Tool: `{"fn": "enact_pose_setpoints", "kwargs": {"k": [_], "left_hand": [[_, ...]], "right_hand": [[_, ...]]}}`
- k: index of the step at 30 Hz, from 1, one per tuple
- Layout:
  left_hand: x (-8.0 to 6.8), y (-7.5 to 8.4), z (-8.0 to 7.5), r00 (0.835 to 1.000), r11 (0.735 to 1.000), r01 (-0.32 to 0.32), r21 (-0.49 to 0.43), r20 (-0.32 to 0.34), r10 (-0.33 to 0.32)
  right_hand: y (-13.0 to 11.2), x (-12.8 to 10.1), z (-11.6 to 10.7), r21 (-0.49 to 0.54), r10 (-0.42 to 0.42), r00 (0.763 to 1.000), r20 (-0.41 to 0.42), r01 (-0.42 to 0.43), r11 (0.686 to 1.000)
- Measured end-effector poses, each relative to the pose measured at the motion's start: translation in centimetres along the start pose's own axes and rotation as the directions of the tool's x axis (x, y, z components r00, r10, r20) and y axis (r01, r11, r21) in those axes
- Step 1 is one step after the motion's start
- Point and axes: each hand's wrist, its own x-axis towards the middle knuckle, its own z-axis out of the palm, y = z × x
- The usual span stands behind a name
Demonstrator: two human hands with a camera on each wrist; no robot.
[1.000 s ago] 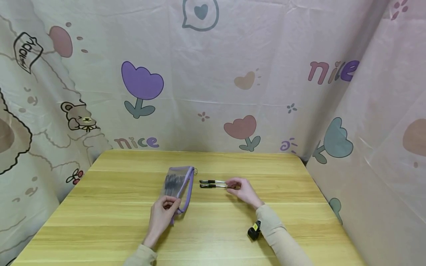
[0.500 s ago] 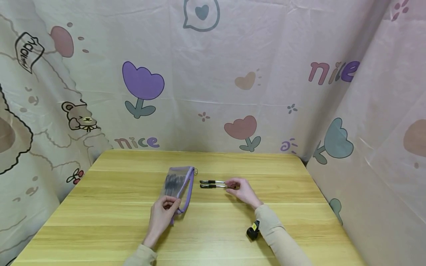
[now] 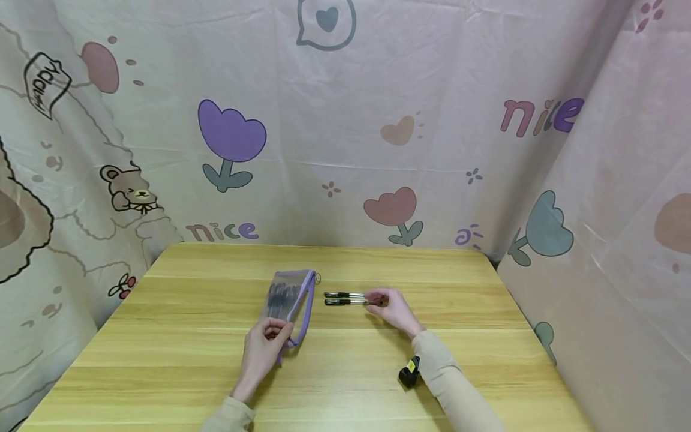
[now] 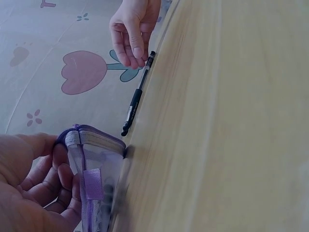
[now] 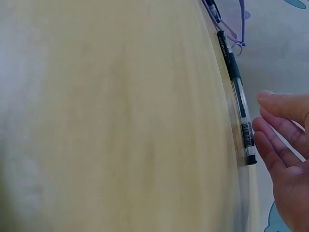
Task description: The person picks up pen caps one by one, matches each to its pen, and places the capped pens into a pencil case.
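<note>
Gripping the purple pencil pouch (image 3: 288, 300) keeps it steady under the left hand (image 3: 263, 348); the right hand (image 3: 390, 307) hovers relaxed, fingers loose, holding nothing, at two pens (image 3: 345, 298) on the wooden table (image 3: 162, 360).

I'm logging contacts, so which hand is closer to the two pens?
Right. The right hand is at the pens' right ends; the left hand grips the pouch, apart from them.
</note>
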Motion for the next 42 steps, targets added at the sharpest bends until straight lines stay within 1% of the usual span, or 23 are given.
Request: {"fn": "enact_pose_setpoints", "kwargs": {"k": [12,20,29,35,42], "left_hand": [[0.0,0.1,0.0,1.0,1.0,0.009,0.007,0.005,-0.009],[0.0,0.1,0.0,1.0,1.0,0.012,-0.005,0.009,-0.012],[0.0,0.1,-0.1,1.0,1.0,0.01,-0.01,0.013,-0.009],[0.0,-0.1,0.0,1.0,1.0,0.0,0.001,0.007,0.0],[0.0,-0.1,0.0,1.0,1.0,0.001,0.004,0.007,-0.001]], "right_hand": [[0.2,0.8,0.4,-0.067,0.013,0.999,-0.036,-0.015,0.998],[0.2,1.1,0.8,-0.081,-0.012,0.999,-0.051,0.008,0.997],[0.1,1.5,1.1,-0.08,0.012,0.996,-0.085,-0.018,0.997],[0.2,1.7,1.3,-0.086,0.001,0.997,-0.075,-0.008,0.996],[0.5,1.8,1.4,-0.106,0.027,0.997,-0.066,-0.034,0.994]]}}
